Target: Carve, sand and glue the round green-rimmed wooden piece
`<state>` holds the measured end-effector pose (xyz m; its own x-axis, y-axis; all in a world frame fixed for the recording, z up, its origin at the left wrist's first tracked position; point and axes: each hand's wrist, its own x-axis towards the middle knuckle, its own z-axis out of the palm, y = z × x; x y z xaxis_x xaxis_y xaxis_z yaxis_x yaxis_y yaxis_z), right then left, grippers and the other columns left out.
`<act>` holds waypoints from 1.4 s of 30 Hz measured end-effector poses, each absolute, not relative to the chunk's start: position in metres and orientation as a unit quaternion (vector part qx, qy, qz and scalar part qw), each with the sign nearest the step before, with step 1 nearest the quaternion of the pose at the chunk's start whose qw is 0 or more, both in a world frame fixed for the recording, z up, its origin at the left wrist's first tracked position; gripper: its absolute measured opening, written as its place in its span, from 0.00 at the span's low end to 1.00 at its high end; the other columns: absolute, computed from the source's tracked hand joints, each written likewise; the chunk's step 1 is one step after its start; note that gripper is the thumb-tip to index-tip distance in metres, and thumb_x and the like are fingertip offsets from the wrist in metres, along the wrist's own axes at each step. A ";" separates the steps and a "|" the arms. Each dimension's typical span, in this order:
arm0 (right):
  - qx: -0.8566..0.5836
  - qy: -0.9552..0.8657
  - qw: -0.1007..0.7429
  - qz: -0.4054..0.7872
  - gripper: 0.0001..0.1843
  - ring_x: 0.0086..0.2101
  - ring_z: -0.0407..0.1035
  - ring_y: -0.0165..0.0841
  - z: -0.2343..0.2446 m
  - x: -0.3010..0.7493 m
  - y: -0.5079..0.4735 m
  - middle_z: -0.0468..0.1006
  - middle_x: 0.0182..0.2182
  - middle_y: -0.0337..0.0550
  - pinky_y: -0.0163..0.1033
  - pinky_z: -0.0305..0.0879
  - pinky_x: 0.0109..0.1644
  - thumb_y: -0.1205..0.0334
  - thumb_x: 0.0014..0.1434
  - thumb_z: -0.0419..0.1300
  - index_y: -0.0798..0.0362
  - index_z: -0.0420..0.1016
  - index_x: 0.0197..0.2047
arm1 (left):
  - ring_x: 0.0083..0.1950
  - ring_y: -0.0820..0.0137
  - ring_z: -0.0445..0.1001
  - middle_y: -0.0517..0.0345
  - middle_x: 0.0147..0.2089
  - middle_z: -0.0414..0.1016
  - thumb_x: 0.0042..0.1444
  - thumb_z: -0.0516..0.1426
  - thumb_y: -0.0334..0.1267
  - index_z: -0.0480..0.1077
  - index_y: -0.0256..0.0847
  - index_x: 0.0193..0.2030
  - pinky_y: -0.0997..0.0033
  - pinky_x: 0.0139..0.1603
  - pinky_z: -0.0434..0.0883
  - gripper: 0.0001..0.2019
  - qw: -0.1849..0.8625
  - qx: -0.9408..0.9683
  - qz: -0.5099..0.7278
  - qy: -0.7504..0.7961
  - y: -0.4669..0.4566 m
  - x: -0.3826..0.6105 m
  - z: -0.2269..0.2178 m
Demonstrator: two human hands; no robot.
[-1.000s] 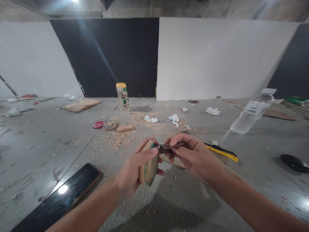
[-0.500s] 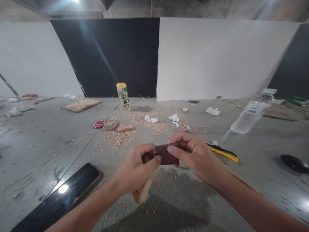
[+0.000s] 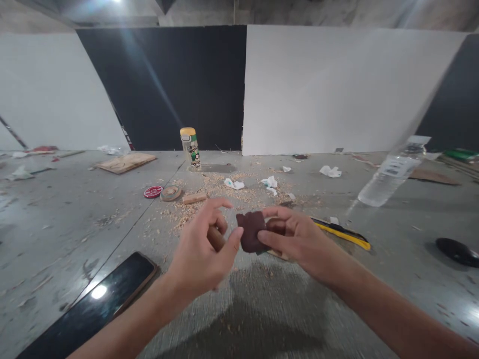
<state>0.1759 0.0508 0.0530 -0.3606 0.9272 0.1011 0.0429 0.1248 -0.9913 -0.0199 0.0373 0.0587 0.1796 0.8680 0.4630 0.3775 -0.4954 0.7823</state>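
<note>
Our right hand pinches a dark sandpaper scrap between thumb and fingers, right against our left hand's thumb. The left fingers curl around a wood piece, mostly hidden. Beyond the fingertips there's a yellow-lidded jar, label too blurry to read. Off right of the fingers is a clear bottle, contents unclear.

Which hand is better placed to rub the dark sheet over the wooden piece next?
Right. The right hand pinches the dark sheet, its edge next to the wooden piece; the left hand is wrapped around that piece, so it probably only steadies it.
</note>
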 end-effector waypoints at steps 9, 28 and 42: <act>-0.353 -0.699 0.482 0.393 0.14 0.28 0.71 0.26 0.061 0.167 0.027 0.77 0.25 0.30 0.31 0.65 0.32 0.70 0.59 0.59 0.45 0.65 0.46 | 0.26 0.67 0.67 0.62 0.17 0.68 0.56 0.61 0.41 0.76 0.37 0.50 0.65 0.32 0.64 0.17 0.072 0.847 0.401 0.342 0.043 -0.024 0.056; -0.427 -0.768 0.386 0.282 0.07 0.31 0.74 0.30 0.069 0.179 0.039 0.81 0.28 0.37 0.34 0.67 0.34 0.61 0.62 0.59 0.50 0.77 0.33 | 0.29 0.71 0.68 0.57 0.30 0.72 0.60 0.56 0.44 0.80 0.45 0.38 0.71 0.29 0.61 0.11 0.295 0.766 0.331 0.465 0.036 -0.021 0.070; -0.427 -0.730 0.456 0.277 0.05 0.26 0.65 0.28 0.059 0.168 0.037 0.72 0.24 0.36 0.33 0.61 0.29 0.63 0.60 0.59 0.52 0.73 0.32 | 0.29 0.71 0.64 0.60 0.27 0.65 0.48 0.63 0.51 0.74 0.41 0.35 0.69 0.33 0.64 0.16 0.776 0.352 0.430 0.298 0.041 -0.011 0.052</act>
<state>0.1679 0.0371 0.0593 -0.2197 0.8757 0.4300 0.3700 0.4826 -0.7938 -0.0114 0.0410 0.0518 0.4528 0.8772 -0.1597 -0.4570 0.3822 0.8032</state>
